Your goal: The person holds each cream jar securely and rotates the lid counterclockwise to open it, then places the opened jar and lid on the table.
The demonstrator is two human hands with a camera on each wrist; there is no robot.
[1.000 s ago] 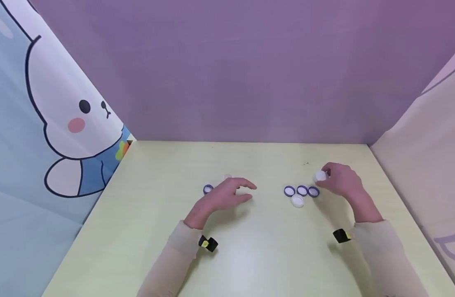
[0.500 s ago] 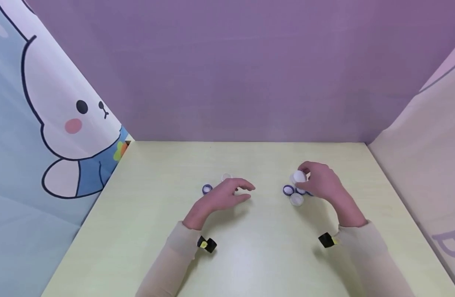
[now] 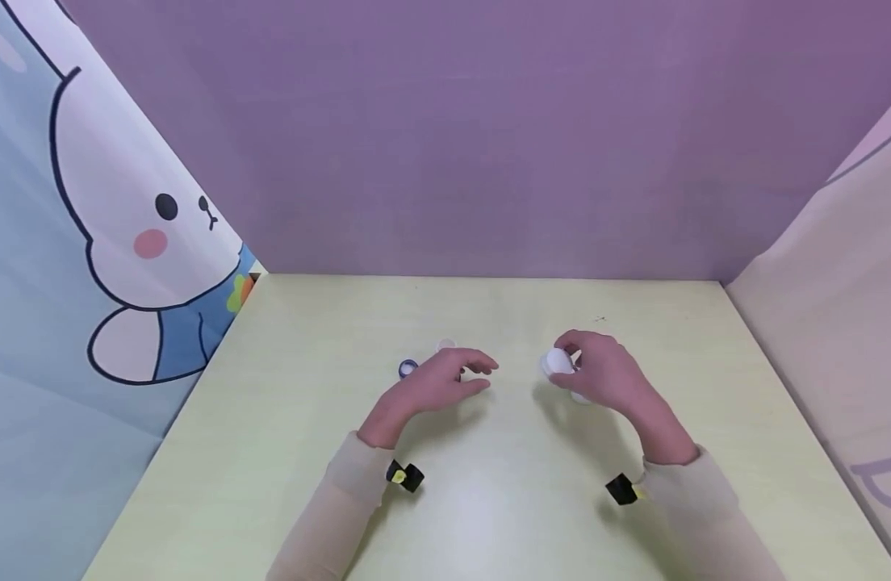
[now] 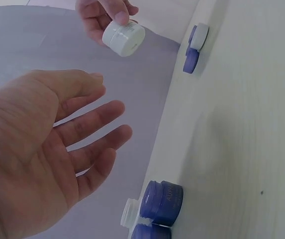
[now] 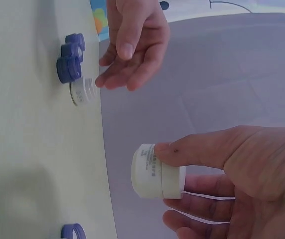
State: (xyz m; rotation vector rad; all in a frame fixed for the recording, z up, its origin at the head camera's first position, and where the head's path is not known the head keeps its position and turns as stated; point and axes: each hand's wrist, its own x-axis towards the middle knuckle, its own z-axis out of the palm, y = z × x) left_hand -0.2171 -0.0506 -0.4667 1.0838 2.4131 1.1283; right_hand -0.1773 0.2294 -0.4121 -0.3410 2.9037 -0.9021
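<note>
My right hand (image 3: 607, 367) grips a small white cream jar (image 5: 154, 172) between thumb and fingers, held above the table. In the head view it covers the blue lids; part of a white lid (image 3: 579, 398) shows below it. The left wrist view shows the blue lids (image 4: 191, 60) and the white lid on the table. My left hand (image 3: 438, 379) hovers with relaxed fingers and holds nothing. Several blue jars (image 5: 70, 68) stand near it, beside an uncapped white jar (image 5: 82, 91). From the head, the left hand hides most of these jars.
The pale wooden table (image 3: 474, 500) runs back to a purple panel (image 3: 474, 145). A cloth with a cartoon rabbit (image 3: 151, 202) hangs along the left side, and a light cloth (image 3: 838, 323) along the right. A small dark mark (image 3: 600, 319) lies behind the right hand.
My right hand has carried the white jar leftward, from right of the lids to above them. The left hand has stayed almost still.
</note>
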